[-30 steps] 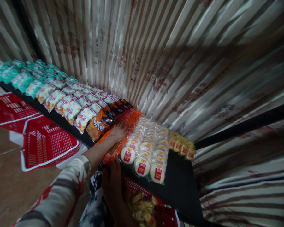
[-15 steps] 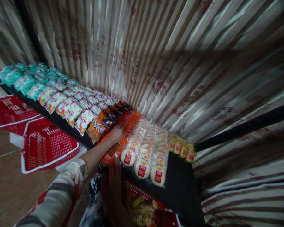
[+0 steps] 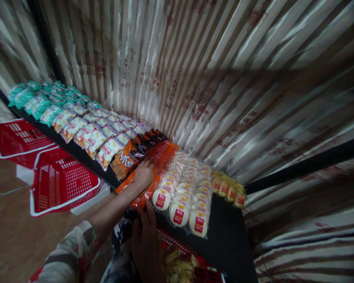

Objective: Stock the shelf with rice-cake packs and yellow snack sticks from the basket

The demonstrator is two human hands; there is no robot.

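Note:
A row of flat orange packets (image 3: 165, 155) with dark round marks lies across the black shelf. My left hand (image 3: 144, 173) rests palm down on these packets, fingers bent slightly over them. At the shelf's front edge, my right hand (image 3: 146, 236) is raised in shadow, its fingers stretched against the near end of the orange packets. To their left stands an orange and black snack bag (image 3: 126, 159), with more black ones behind it. On the right, rows of round white cakes in clear wrap (image 3: 179, 212) lie overlapping. What is under my left palm is hidden.
White snack bags (image 3: 107, 151) and green bags (image 3: 32, 100) fill the left of the black shelf (image 3: 230, 232). Small yellow packs (image 3: 231, 192) sit at the back right. Red baskets (image 3: 65, 181) stand below on the left. A striped curtain (image 3: 177, 70) hangs behind.
My left hand has drawn back a little toward me over the orange packets, its fingers now more bent. My right hand stays at their near end. The view has shifted slightly.

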